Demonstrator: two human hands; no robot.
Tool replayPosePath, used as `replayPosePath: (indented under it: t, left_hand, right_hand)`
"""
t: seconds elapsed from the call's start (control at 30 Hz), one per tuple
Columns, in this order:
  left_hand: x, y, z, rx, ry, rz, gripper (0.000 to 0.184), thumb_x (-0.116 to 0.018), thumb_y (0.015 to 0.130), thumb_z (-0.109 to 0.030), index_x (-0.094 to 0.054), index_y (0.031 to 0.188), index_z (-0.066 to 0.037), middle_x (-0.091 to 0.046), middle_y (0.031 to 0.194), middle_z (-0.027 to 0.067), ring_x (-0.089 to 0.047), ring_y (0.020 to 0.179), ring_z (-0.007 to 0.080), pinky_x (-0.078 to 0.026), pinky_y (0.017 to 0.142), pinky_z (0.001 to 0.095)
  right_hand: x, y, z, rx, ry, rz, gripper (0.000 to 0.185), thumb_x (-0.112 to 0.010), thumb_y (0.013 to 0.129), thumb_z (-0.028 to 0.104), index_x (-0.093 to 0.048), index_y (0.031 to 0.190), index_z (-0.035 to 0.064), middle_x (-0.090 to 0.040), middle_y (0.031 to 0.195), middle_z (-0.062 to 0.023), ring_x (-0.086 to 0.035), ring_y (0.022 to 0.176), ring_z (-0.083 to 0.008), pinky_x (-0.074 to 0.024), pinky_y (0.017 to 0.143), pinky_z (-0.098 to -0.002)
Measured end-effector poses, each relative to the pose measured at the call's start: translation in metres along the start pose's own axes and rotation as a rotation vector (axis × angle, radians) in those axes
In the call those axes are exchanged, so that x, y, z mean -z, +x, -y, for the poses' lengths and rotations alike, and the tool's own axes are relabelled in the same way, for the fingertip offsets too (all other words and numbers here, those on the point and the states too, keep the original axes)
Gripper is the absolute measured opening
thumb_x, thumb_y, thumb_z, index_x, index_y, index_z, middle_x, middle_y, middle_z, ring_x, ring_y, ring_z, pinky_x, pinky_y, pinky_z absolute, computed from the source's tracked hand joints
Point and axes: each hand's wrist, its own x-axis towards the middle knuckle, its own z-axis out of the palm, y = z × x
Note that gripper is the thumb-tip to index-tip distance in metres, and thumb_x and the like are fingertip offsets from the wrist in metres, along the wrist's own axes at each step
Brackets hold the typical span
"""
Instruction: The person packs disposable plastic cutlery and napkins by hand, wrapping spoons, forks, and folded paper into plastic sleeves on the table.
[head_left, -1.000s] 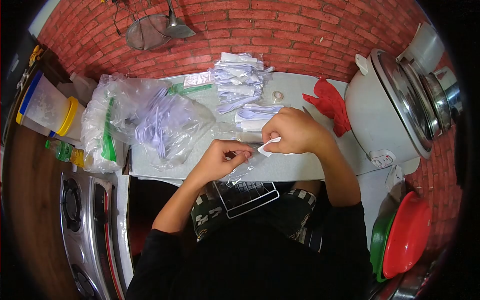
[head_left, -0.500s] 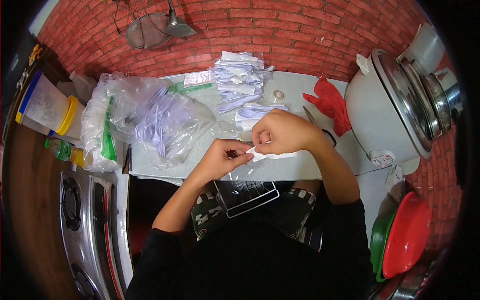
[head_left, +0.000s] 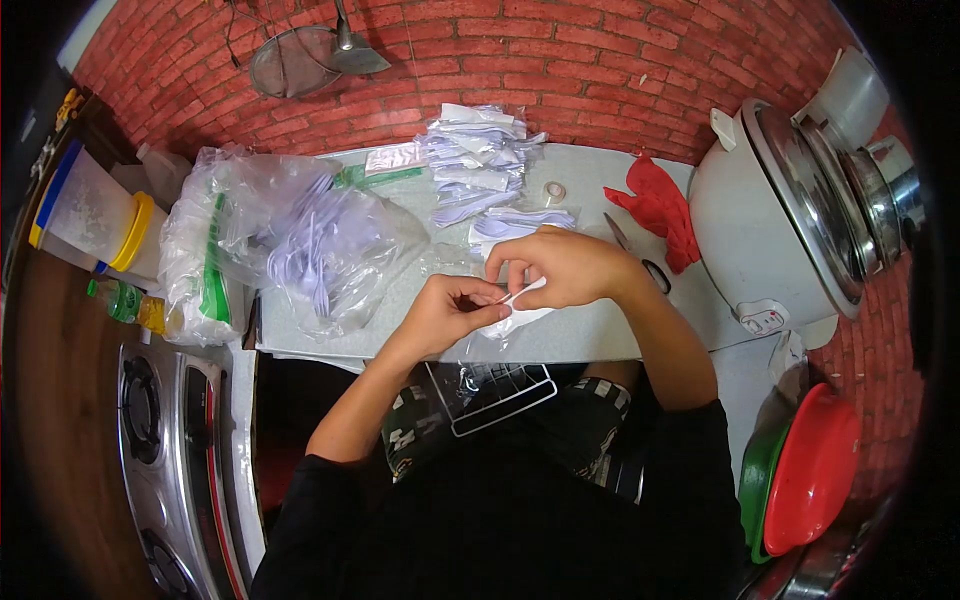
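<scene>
My left hand (head_left: 447, 314) is closed in a pinch at the left end of a white tissue (head_left: 524, 318), near the table's front edge. From the other side my right hand (head_left: 567, 268) grips the same tissue between thumb and fingers, its upper edge folded over. A bit of clear plastic film (head_left: 475, 347) hangs just below my left fingers; whether they hold it I cannot tell. Beyond my hands lies a small stack of pale plastic cutlery with white tissue (head_left: 510, 224). Behind it is a larger pile of similar packets (head_left: 480, 165).
Left, a clear bag of plastic forks (head_left: 315, 250) lies on the table (head_left: 380, 335). A tape roll (head_left: 554, 190), scissors (head_left: 655, 276), a red cloth (head_left: 658, 208) and a large rice cooker (head_left: 750, 230) stand or lie rightward. A gas stove (head_left: 165, 450) is lower left, red basin (head_left: 815, 470) lower right.
My right hand has moved slightly left, towards my left hand. The tissue's upper edge is now folded up between my fingers, and less of it extends to the right.
</scene>
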Motion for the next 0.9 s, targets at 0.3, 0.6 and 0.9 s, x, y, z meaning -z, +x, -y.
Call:
replayPosePath:
  t: [0.3,0.6,0.9]
  left_hand:
    - [0.001,0.003,0.0,0.013,-0.021,-0.034,0.016,-0.073,0.078,-0.003,-0.069,0.092,0.003,-0.067,0.079,0.0038,-0.059,0.071,0.0058,-0.046,0.064,0.0193]
    - [0.002,0.008,0.003,-0.018,-0.067,-0.079,0.017,-0.072,0.078,-0.001,-0.068,0.092,0.005,-0.067,0.081,0.0053,-0.06,0.073,0.0076,-0.048,0.067,0.0198]
    - [0.003,0.011,0.007,-0.061,-0.096,-0.13,0.016,-0.072,0.08,-0.004,-0.068,0.093,0.004,-0.067,0.08,0.0036,-0.059,0.071,0.0054,-0.047,0.064,0.0188]
  right_hand:
    - [0.0,0.002,-0.007,-0.017,0.054,-0.109,0.036,-0.068,0.069,0.007,-0.058,0.104,0.0059,-0.067,0.075,-0.0061,-0.061,0.063,-0.0144,-0.0472,0.059,-0.029]
    - [0.0,0.003,0.004,-0.082,-0.024,-0.117,0.039,-0.071,0.071,0.005,-0.056,0.107,0.0061,-0.068,0.08,-0.0105,-0.058,0.067,-0.0142,-0.0452,0.065,-0.0282]
    - [-0.001,0.007,0.004,-0.103,0.039,-0.146,0.04,-0.07,0.073,0.006,-0.054,0.11,0.0055,-0.069,0.083,-0.0104,-0.062,0.071,-0.0121,-0.0469,0.067,-0.0281]
